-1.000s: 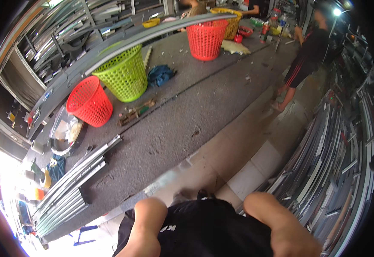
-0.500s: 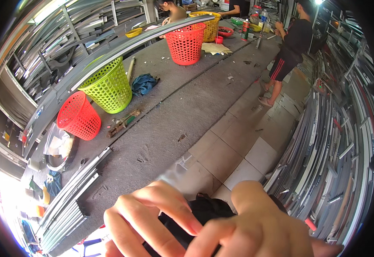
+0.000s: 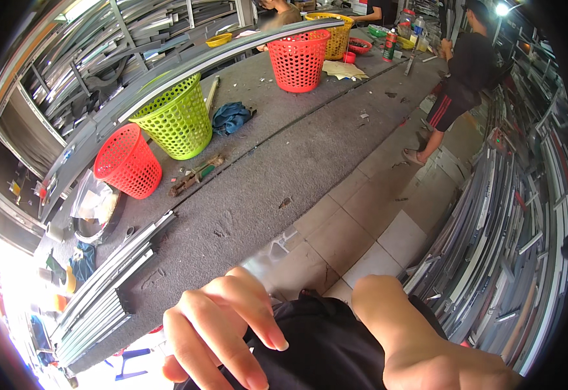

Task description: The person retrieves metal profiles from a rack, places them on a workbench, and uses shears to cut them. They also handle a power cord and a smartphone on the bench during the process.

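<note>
Left bare hand (image 3: 216,318): half curled, spread at the fingers, apparently empty; held before the black cloth garment (image 3: 323,335), contact not determinable
Right bare hand (image 3: 417,348): raised at the right side of the same garment, hidden at the fingers; cannot tell whether spread, pressed together or pinching
Garment position: worn on the person's own front, low centre of view, nearest to both hands
Grey carpet-topped bench (image 3: 251,188): running diagonally ahead and to the left
Bundle of slim grey metal profiles (image 3: 112,286): lying side by side on the near left of the bench, apart from the left hand
Perforated lime-green plastic basket (image 3: 183,127): upright on the bench, beside a smaller red plastic basket (image 3: 128,161)
Long grey metal strips (image 3: 485,240): stacked along the right, near the right arm
Handling advice: judged best done with fingers loose, both hands close to the garment and the right elbow clear of the strips
</note>
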Demonstrator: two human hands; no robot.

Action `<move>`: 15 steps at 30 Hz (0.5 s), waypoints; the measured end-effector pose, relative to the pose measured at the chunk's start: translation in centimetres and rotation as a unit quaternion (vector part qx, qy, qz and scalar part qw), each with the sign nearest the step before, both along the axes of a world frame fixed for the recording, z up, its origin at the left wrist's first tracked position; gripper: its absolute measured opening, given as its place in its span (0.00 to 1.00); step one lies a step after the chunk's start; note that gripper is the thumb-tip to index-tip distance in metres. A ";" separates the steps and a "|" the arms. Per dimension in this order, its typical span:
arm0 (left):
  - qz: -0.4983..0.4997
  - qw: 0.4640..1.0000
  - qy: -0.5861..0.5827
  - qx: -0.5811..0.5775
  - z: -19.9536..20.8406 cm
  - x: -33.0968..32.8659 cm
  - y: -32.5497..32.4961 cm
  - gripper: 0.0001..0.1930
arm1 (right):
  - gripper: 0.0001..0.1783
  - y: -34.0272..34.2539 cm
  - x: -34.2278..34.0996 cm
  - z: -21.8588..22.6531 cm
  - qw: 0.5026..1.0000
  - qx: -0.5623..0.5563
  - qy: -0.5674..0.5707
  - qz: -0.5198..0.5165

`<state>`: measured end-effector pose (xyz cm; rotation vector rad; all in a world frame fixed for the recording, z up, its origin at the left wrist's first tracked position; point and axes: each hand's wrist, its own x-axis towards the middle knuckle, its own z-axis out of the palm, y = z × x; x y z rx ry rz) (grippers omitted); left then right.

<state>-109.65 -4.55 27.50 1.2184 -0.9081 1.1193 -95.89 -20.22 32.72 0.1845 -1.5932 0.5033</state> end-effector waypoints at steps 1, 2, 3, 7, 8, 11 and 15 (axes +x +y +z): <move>0.031 0.998 0.028 -0.050 0.2 -0.7 -1.1 0.16 | 0.24 -0.2 0.1 0.1 1.000 0.001 0.002 -0.003; 0.061 0.991 0.057 -0.100 0.4 -1.2 -1.8 0.15 | 0.24 -0.5 0.1 0.2 1.000 0.004 0.006 -0.006; 0.069 0.990 0.050 -0.113 0.3 -1.1 -2.0 0.19 | 0.24 -0.6 0.4 0.2 1.000 0.007 0.009 -0.010; 0.083 0.987 0.050 -0.128 0.1 -1.0 -2.4 0.25 | 0.24 -1.3 0.5 0.1 0.999 0.019 0.011 -0.025; 0.082 0.987 0.058 -0.123 0.0 -1.0 -2.3 0.24 | 0.23 -1.5 0.5 0.1 0.999 0.020 0.011 -0.027; 0.090 0.988 0.050 -0.112 -0.1 -0.9 -2.3 0.25 | 0.23 -1.7 0.6 0.0 0.999 0.023 0.017 -0.038; 0.096 0.988 0.053 -0.112 -0.1 -1.2 -2.5 0.24 | 0.23 -1.8 0.7 -0.2 0.999 0.027 0.015 -0.042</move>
